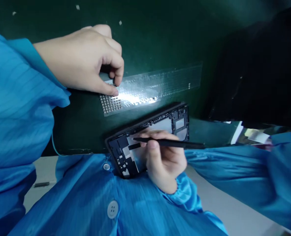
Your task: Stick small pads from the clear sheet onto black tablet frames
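My left hand point(93, 60) rests on a clear backing strip point(165, 80), thumb and index finger pinched over its near-left end. Small grey square pads point(111, 103) sit in a grid there; whatever is between the fingertips is hidden. My right hand point(163, 160) grips black tweezers point(170, 143) like a pen, with the pointed tip over the inside of a phone frame point(181, 113). This dark frame, with silvery plates and small white patches, lies tilted at the table's near edge, partly covered by my right hand.
The dark green table point(155, 36) carries a few tiny pale scraps point(120, 23) at the back. A large black object point(258, 72) stands to the right. Below it are papers point(257, 136) and another blue sleeve point(278, 173).
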Motion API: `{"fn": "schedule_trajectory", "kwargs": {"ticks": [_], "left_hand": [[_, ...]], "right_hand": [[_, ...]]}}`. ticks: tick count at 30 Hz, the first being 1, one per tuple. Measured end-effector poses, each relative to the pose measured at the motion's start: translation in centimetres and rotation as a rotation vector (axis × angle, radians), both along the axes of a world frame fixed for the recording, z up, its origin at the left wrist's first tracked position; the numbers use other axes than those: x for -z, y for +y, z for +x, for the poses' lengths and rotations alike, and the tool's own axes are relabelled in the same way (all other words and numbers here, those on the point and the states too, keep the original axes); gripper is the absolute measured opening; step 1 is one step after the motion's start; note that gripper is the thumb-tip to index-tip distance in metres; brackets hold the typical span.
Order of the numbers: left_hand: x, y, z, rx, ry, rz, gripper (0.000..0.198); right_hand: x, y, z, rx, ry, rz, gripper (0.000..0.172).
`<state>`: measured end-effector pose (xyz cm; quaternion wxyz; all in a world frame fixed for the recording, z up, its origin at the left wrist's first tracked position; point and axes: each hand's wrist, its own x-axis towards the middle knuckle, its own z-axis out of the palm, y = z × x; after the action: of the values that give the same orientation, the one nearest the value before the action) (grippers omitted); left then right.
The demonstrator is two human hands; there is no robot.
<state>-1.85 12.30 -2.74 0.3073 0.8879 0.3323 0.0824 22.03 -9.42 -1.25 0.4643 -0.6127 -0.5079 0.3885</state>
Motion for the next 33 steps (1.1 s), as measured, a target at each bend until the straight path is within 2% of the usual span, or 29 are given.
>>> {"fn": "schedule_trajectory", "kwargs": {"ticks": [3,6,8,11,13,16,18,19,22,25,30,33], "left_hand": [[0.1,0.0,-0.3,0.023,-0.012,0.036,0.1],[0.2,0.0,-0.5,0.013,-0.028,0.013,0.086],[0.2,0.1,-0.5,-0.006,-0.033,-0.008,0.087],[0.4,0.2,-0.4,-0.008,-0.015,-0.004,0.1],[0.4,0.2,-0.4,-0.006,0.001,-0.006,0.105],[0.3,0.1,-0.2,-0.013,0.034,-0.006,0.115],[0.2,0.1,0.0,-0.014,0.041,-0.001,0.119],[0.1,0.2,0.1,-0.012,0.036,0.001,0.119],[0.3,0.3,0.2,-0.007,0.029,-0.004,0.112],[0.8,0.4,-0.1,-0.002,0.028,-0.007,0.104],[1.5,0.6,-0.8,0.064,-0.036,0.033,0.09],[1.2,0.6,-0.7,0.059,-0.015,0.039,0.098]], "right_hand": [[1.6,-1.0,-0.8,-0.056,-0.074,0.115,0.025],[2.4,-0.4,-0.9,-0.097,-0.106,0.206,0.028],[2.1,-0.2,-0.8,-0.126,-0.124,0.241,0.03],[0.5,0.1,-0.2,-0.194,-0.19,0.182,0.034],[-0.9,1.4,0.4,-0.272,-0.238,0.126,0.035],[-2.2,6.0,1.2,-0.435,-0.285,0.097,0.022],[-2.0,9.9,1.4,-0.554,-0.279,0.078,0.012],[-1.6,11.7,1.3,-0.613,-0.267,0.062,0.012],[0.0,15.2,1.1,-0.751,-0.224,0.004,0.024],[0.8,15.7,0.9,-0.743,-0.177,-0.048,0.034],[0.3,15.3,0.7,-0.738,-0.194,-0.041,0.038],[0.2,16.1,0.7,-0.783,-0.234,-0.044,0.035]]}}
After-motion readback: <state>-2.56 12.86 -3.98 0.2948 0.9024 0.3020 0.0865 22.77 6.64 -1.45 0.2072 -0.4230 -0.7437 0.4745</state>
